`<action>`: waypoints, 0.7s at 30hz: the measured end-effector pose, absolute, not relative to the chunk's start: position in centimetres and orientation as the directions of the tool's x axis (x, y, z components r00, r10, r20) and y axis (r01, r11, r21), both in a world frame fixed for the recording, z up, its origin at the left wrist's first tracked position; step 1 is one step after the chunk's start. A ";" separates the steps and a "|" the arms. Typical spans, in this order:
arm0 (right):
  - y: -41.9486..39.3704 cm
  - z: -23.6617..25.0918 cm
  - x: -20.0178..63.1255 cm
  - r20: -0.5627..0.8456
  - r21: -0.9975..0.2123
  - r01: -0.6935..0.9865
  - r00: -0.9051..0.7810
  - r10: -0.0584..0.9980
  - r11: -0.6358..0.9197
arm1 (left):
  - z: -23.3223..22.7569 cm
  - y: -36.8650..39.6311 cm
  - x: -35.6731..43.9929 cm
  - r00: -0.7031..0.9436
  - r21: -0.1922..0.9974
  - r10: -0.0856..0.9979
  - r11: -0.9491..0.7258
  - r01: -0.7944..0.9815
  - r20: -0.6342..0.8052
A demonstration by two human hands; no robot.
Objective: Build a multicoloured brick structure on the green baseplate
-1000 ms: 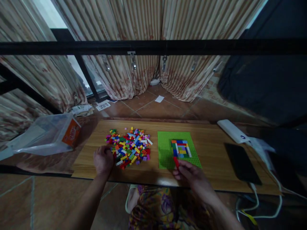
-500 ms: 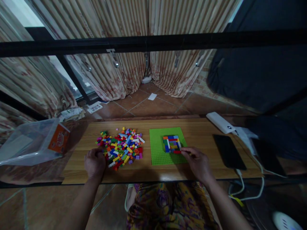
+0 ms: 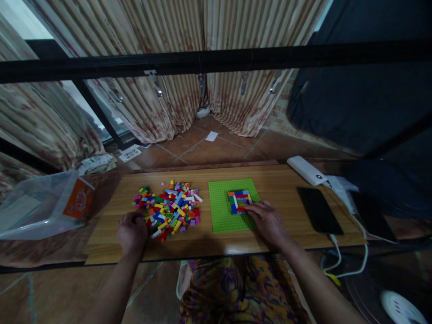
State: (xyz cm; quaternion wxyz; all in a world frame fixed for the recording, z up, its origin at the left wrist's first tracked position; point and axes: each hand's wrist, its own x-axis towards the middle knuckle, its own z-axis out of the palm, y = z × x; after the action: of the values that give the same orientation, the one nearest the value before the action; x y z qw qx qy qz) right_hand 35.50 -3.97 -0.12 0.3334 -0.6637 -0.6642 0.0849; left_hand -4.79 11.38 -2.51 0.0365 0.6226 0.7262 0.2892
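My right hand (image 3: 268, 221) pinches a red toy brick (image 3: 241, 209) between thumb and fingers. It holds the brick at the near side of a square frame of coloured bricks (image 3: 234, 209); whether the brick is pressed down, I cannot tell. That frame sits on a green studded baseplate (image 3: 219, 220). My left hand (image 3: 132, 231) rests on the table with curled fingers, at the left edge of a loose pile of mixed toy bricks (image 3: 173, 209). Its fingertips are hidden, and so is anything in them.
On the wooden table's (image 3: 276, 180) right side lie a white power bank (image 3: 305, 170) and a black phone (image 3: 319, 210) with a white cable (image 3: 362, 265). A clear plastic box (image 3: 37, 207) with an orange label stands at the left. A dark bar (image 3: 216, 60) crosses beyond the table.
My right hand has moved left with the red brick, from the frame's near right corner to over its near side. The left hand stays by the pile. The whole view has shifted slightly.
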 end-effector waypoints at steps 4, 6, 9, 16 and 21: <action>-3.8 0.0 35.5 0.328 -0.458 0.879 0.032 0.944 0.130 | -2.5 11.3 -4.8 -0.230 0.463 0.922 0.063 0.884 0.313; -3.7 0.0 35.3 0.331 -0.434 0.892 0.027 0.943 0.127 | -2.5 11.3 -4.7 -0.230 0.454 0.920 0.066 0.888 0.316; -3.6 -0.1 35.1 0.346 -0.430 0.894 0.032 0.938 0.129 | -2.4 11.3 -4.7 -0.231 0.459 0.924 0.070 0.885 0.304; -3.2 0.0 35.0 0.377 -0.445 0.887 0.064 0.924 0.120 | -2.2 11.2 -4.5 -0.241 0.461 0.922 0.080 0.884 0.302; -3.0 0.0 35.1 0.383 -0.426 0.897 0.057 0.922 0.121 | -2.3 11.3 -4.6 -0.235 0.458 0.920 0.070 0.886 0.315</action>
State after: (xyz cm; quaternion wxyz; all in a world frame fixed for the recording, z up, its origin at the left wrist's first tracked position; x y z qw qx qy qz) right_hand 35.07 -3.02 0.05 0.2993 -0.6625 -0.6863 0.0213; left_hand -4.60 11.28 -2.31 0.0289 0.6178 0.7308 0.2889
